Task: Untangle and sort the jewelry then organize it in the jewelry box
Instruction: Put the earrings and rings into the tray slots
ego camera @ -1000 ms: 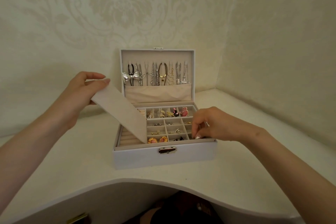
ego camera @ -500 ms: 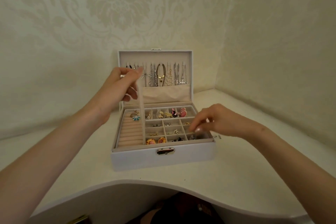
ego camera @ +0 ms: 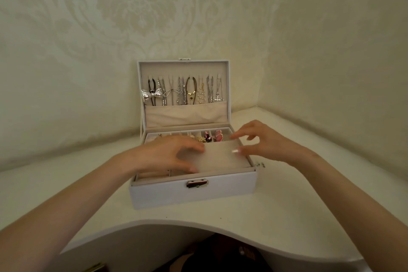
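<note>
Jewelry box (ego camera: 194, 196) stands on the white table (ego camera: 287, 205), near the corner where the two patterned walls meet, front clasp (ego camera: 197, 183) facing you. Lid (ego camera: 183, 66) is open and upright. Necklaces (ego camera: 183, 93) hang in a row inside it, lower ends tucked into the beige fabric pocket (ego camera: 185, 115); a silver bow pendant (ego camera: 151, 95) sits at the left end, a cross pendant (ego camera: 217, 99) at the right. A beige velvet pad (ego camera: 223, 157) lies across the tray and covers most of its compartments. The rear row is uncovered: pink earrings (ego camera: 217, 137) and small gold pieces show there. At the front left corner a strip of the tray (ego camera: 152, 175) is also exposed. Your left hand (ego camera: 167, 154) rests on the left part of the pad, fingers spread and only slightly bent, thumb at the pad's front edge; it grips nothing. Your right hand (ego camera: 265, 141) is over the pad's right edge, fingers loosely bent and apart, holding nothing. Its thumb tip meets the pad surface; you cannot tell from this view whether it presses. The index finger reaches toward the rear row without clear contact. A few small dark items (ego camera: 260, 164) lie on the table just beside the box's right wall; too small to identify.
</note>
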A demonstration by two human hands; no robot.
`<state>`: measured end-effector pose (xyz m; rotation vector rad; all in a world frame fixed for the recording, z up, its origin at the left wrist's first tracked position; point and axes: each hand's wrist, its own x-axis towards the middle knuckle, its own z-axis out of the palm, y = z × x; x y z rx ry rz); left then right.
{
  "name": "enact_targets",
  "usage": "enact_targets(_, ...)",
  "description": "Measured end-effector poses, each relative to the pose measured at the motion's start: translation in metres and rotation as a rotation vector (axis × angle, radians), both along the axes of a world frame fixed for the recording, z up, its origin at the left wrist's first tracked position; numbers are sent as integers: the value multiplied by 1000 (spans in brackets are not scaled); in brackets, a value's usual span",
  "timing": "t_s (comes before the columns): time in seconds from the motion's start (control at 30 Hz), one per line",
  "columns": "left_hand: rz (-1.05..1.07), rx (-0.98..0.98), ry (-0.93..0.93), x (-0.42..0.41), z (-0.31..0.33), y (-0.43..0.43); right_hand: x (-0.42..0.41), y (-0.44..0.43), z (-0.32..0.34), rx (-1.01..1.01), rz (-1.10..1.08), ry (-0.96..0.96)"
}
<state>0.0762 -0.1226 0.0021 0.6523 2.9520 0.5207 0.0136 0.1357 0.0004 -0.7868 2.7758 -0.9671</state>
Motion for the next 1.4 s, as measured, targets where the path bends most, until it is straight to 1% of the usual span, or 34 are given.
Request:
enact_targets(0.07,-9,-2,-8,-3,-1,-3,-3,-1,-3,140,34,2)
enact_targets(0.27,-43,-14,0,-7,-4,-6,-5,-3,6,301,54,13)
enact_targets(0.37,-20,52,-20,-9,-4,-7,-3,-7,10,398,83,19)
enact_targets(0.4,9,106,-2,-10,-4,-4,-3,-7,12,385,94,9)
enact_targets(0.43,43,174,33,-12,-3,1,-3,-4,12,302,85,-12)
enact_targets(0.5,85,312,114,-17,0,17,-9,11,12,20,-15,-38)
enact_targets(0.53,80,345,143,-20,1,28,-14,22,9,-64,-78,-26)
enact_targets(0.57,59,343,165,-24,3,41,-18,33,4,-71,-121,-21)
enact_targets(0.63,-1,297,192,-36,5,70,-23,52,-9,6,-140,-90)
enact_targets(0.7,-52,212,204,-51,8,98,-21,61,-22,66,-125,-126)
enact_targets(0.8,-78,-69,177,-73,12,133,-20,61,-36,24,-151,-95)
enact_targets(0.9,-102,-338,68,-94,8,155,-21,56,-44,-32,-159,-51)
enact_targets(0.97,-110,-442,-1,-105,3,163,-22,54,-49,-59,-172,-36)
enact_targets(1.03,-118,-467,-64,-113,0,167,-24,53,-52,-72,-198,-38)
enact_targets(1.17,-152,-411,-141,-119,-5,170,-27,53,-56,-83,-219,-25)
enact_targets(1.4,-177,-418,-134,-123,-21,170,-28,54,-60,-105,-214,-9)
